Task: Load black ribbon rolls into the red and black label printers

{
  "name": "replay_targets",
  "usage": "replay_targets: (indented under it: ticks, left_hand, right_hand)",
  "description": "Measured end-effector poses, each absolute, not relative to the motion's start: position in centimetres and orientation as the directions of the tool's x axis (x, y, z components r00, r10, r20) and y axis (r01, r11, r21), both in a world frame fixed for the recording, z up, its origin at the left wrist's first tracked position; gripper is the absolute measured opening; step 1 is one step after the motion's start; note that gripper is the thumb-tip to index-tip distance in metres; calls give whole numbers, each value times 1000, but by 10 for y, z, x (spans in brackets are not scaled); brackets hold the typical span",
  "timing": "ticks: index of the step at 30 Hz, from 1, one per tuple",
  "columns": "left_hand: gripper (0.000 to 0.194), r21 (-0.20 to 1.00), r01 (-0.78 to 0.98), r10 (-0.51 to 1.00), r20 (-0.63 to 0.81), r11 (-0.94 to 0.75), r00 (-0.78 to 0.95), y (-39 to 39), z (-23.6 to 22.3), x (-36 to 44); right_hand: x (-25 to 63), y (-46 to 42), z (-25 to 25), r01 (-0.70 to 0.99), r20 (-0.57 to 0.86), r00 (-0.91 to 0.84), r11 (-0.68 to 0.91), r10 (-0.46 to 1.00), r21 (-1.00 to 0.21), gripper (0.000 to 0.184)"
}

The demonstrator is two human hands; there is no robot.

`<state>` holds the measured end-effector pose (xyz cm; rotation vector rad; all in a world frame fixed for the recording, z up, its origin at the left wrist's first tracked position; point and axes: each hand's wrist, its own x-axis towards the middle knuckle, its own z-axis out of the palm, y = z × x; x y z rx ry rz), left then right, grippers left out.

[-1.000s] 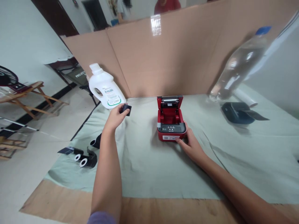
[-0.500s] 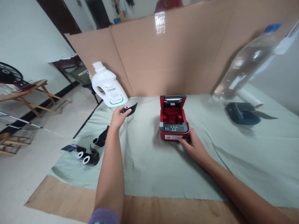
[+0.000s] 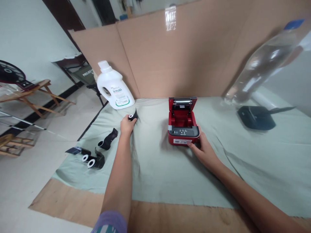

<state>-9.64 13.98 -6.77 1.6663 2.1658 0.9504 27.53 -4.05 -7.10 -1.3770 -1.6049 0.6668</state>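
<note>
My left hand (image 3: 127,125) is closed around a small black paper roll (image 3: 131,116) with a white core, low at the cloth in front of the white jug. A loose black end of the roll sticks up beside my fingers. My right hand (image 3: 201,145) grips the front right corner of a red and black label printer (image 3: 184,132). The printer's lid (image 3: 182,102) stands raised, and its red inside shows no roll. Left of my left forearm lie several more black rolls (image 3: 91,163), one of them with a curled tail (image 3: 108,139).
A white jug (image 3: 116,87) stands at the back left against a cardboard panel (image 3: 155,61). At the right, a large clear bottle (image 3: 263,64) leans by the panel, with a dark device (image 3: 255,118) before it. Light green cloth (image 3: 165,174) covers the wooden tabletop (image 3: 73,207).
My left hand has lowered the roll toward the cloth and turned it, so its loose end now points up. My right hand stays on the printer. The view has shifted slightly.
</note>
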Motion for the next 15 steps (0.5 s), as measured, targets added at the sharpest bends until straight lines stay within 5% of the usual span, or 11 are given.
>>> replay_targets:
  ticks: [9,15]
  left_hand:
    - [52,632,770,926,233,88,-297,139,-67,-95]
    - [22,602,795,923,259,75,-283,133,-34,-94]
  right_hand:
    - [276,-41,-72,460,250,24,212,968,-862,83]
    - [276,-41,-70,459,245,19,210,969,-863,82]
